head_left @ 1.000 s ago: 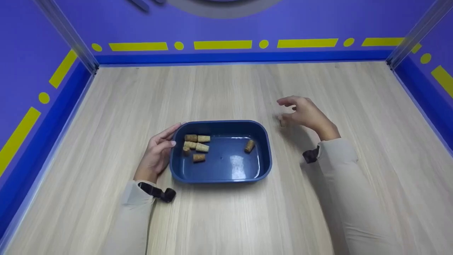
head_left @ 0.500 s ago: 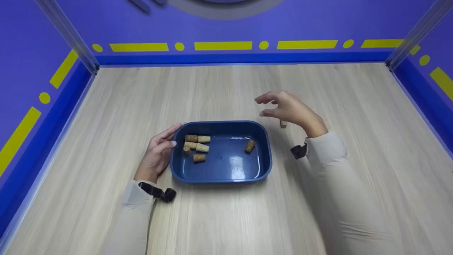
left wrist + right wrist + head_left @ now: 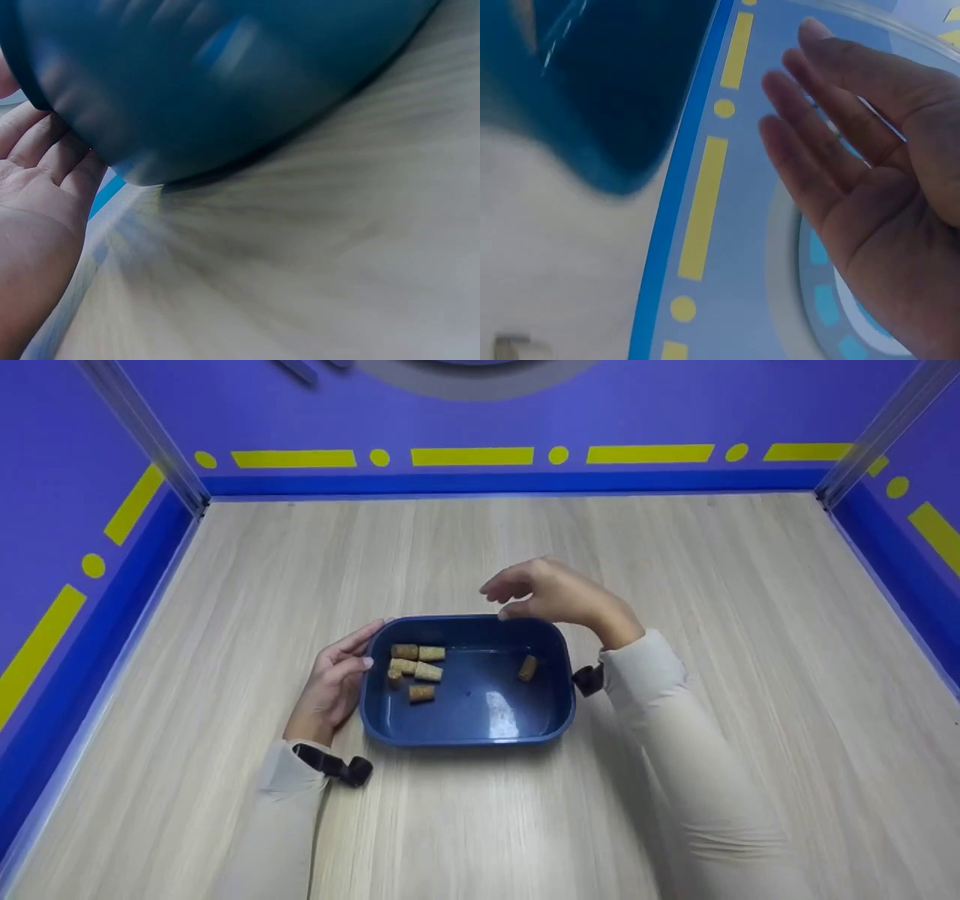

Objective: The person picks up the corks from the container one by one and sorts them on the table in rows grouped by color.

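Note:
My left hand (image 3: 330, 682) holds the left end of a dark blue plastic tub (image 3: 469, 743), thumb at the rim and fingers along the outer wall. In the left wrist view, those fingers (image 3: 49, 142) lie against the tub. Several wine corks (image 3: 421, 693) lie toward the tub's left side, while a single cork (image 3: 528, 668) is near its right end. Over the tub's back right rim is my right hand (image 3: 559, 596). Its relaxed fingers (image 3: 810, 139) hold nothing in the right wrist view. A blurred cork-like piece (image 3: 514, 349) sits on the table there.
Under the tub is a pale wood-grain table (image 3: 262, 585). Purple-blue panels (image 3: 480, 424) with yellow dashes and dots enclose its back and both sides. Cameras are strapped at the left wrist (image 3: 352, 771) and the right wrist (image 3: 589, 680).
My right hand has moved left from beside the loose cork to above the tub's back rim. That cork is now hidden by the arm in the head view. The left hand and tub stay put.

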The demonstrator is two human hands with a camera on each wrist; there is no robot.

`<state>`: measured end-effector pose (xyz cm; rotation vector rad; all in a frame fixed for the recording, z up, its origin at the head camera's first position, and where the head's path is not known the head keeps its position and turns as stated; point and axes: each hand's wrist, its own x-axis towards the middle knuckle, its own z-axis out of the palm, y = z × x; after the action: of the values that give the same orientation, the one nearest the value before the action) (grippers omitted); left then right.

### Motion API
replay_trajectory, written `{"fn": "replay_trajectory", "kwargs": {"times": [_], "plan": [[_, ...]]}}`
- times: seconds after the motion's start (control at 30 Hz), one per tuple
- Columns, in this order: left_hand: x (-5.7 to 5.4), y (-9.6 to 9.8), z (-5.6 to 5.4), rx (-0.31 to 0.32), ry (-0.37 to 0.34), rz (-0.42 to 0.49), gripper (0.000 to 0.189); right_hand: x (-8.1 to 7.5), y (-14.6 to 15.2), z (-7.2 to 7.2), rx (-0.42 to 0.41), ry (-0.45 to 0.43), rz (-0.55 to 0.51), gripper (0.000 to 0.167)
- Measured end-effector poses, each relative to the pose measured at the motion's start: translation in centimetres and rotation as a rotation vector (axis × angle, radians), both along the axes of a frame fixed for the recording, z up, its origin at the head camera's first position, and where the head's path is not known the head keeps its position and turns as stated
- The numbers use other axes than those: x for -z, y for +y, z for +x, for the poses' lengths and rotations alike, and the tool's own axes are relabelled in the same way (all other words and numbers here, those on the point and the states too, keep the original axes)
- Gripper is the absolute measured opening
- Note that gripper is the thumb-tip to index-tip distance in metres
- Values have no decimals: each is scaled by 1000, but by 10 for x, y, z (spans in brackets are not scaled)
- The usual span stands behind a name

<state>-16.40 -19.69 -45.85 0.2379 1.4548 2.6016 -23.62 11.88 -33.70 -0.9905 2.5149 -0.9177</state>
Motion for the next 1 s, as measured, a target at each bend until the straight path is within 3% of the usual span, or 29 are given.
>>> {"fn": "replay_trajectory", "kwargs": {"times": [0.3,0.63,1.0], "plan": [[-1,0,0,21,14,-25,58,7,-32,2,-171,-67,57,36],[1,-2,0,23,22,0,55,22,-61,4,-203,-130,104,38],[1,-1,0,15,11,2,56,37,-85,11,-205,-112,205,41]]}}
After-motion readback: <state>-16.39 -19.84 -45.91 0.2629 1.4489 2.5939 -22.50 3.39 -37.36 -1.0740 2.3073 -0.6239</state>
